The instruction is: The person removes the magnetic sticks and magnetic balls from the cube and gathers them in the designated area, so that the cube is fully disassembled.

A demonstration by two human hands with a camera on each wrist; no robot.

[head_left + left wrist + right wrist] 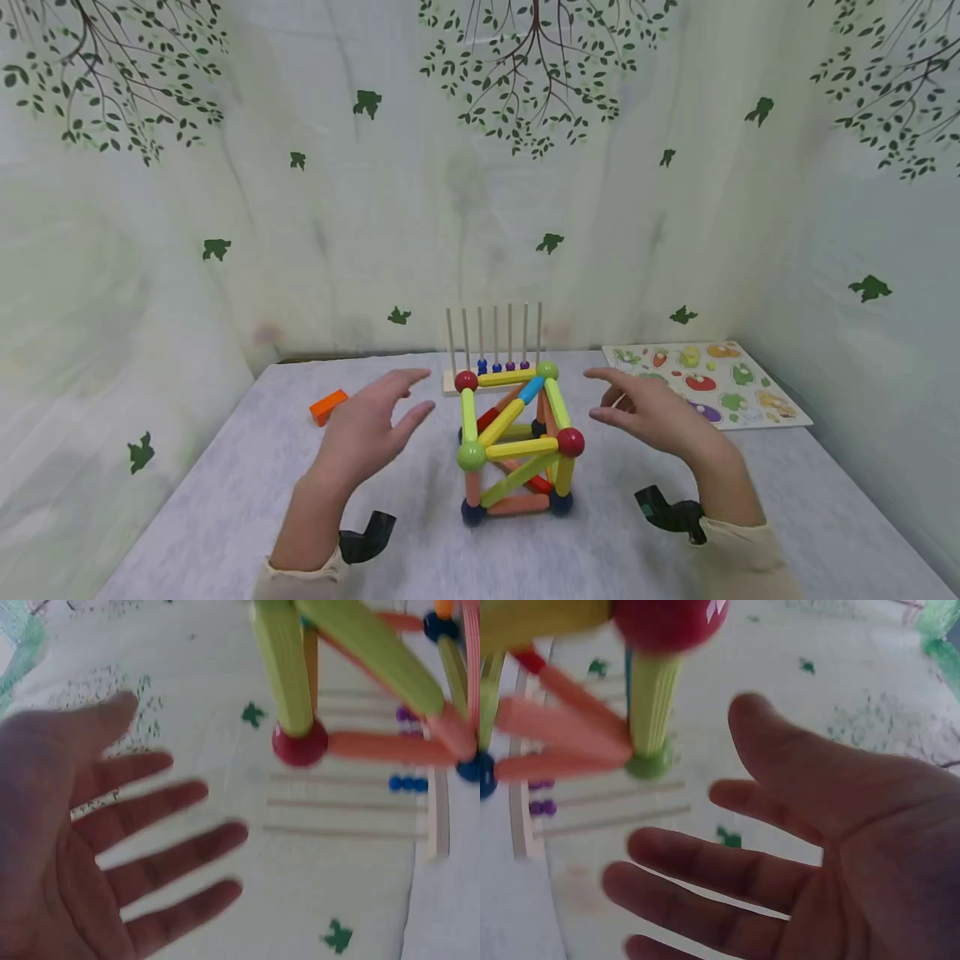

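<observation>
A cube-like frame of magnetic sticks and balls (522,447) stands on the table between my two hands. Its sticks are yellow, lime, orange, red and blue; dark blue balls form the lower corners, red and green ones the upper. Off its left side my left hand (360,429) hovers with fingers spread and nothing in them. My right hand (660,412) is held in the air to the right, fingers relaxed, also holding nothing. Both wrist views show a gap between the fingers and the frame's red ball (300,742) and green ball (649,761).
Behind the frame stands a wooden peg abacus (450,383) with blue and purple beads low on its rods. An orange block (328,407) lies at the left. At the back right is a vegetable picture board (705,383). A leaf-printed curtain (480,200) encloses the table.
</observation>
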